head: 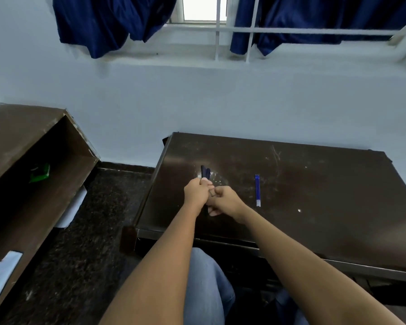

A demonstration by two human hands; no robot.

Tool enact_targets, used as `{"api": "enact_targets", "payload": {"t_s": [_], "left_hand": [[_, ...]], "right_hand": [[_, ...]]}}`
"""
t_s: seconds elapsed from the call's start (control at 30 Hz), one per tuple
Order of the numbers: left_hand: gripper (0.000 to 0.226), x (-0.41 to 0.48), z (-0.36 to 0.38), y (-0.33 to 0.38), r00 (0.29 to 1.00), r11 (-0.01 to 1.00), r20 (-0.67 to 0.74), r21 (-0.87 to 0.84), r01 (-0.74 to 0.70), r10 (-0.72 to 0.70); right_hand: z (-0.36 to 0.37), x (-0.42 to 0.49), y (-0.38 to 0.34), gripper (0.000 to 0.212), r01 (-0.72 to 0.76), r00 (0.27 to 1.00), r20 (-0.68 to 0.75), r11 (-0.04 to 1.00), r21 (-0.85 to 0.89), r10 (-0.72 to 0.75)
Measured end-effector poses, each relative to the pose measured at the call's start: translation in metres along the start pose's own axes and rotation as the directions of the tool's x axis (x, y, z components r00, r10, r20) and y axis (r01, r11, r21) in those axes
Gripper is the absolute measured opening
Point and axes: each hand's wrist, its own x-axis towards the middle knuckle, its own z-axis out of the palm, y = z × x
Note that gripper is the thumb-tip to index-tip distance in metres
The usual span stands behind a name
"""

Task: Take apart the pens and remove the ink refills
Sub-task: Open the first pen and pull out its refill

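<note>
A bunch of dark blue pens [205, 171] sticks up out of my left hand [195, 191], which is closed around them over the left part of the dark brown table [314, 195]. My right hand [223, 200] is closed against the left one and pinches the near end of the pens; what its fingers hold is mostly hidden. A few thin blue ink refills [257, 190] lie side by side on the table to the right of my hands.
A brown shelf unit [33, 160] stands on the left with a green object [40, 172] on it. White wall and window with blue curtains [108, 22] lie behind the table. Dark speckled floor [99, 219] separates shelf and table.
</note>
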Motion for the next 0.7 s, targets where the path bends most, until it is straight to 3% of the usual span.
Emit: {"api": "enact_targets", "payload": {"t_s": [0.1,0.23,0.37,0.57,0.7], "left_hand": [[0.023,-0.011,-0.004,-0.001,0.998,0.999,-0.033,0.013,-0.047,0.048],[0.025,-0.026,-0.012,-0.010,0.973,0.929,0.103,0.294,-0.226,0.204],[0.029,-0.031,-0.015,-0.022,0.952,0.880,0.201,0.373,-0.294,0.233],[0.028,-0.024,-0.015,-0.027,0.936,0.792,0.189,0.499,-0.351,0.295],[0.026,-0.019,-0.013,-0.031,0.938,0.798,0.168,0.493,-0.346,0.303]], "right_hand": [[-0.005,-0.011,-0.003,0.024,-0.001,0.994,-0.105,0.998,0.056,0.007],[-0.010,-0.015,-0.007,0.035,0.032,0.951,-0.307,0.971,0.238,0.044],[-0.005,-0.014,-0.013,0.026,0.050,0.961,-0.277,0.968,0.246,0.020],[-0.003,-0.001,-0.014,0.024,-0.055,0.962,-0.235,0.940,0.337,0.140],[-0.006,0.009,-0.016,0.019,-0.111,0.958,-0.206,0.920,0.376,0.200]]}}
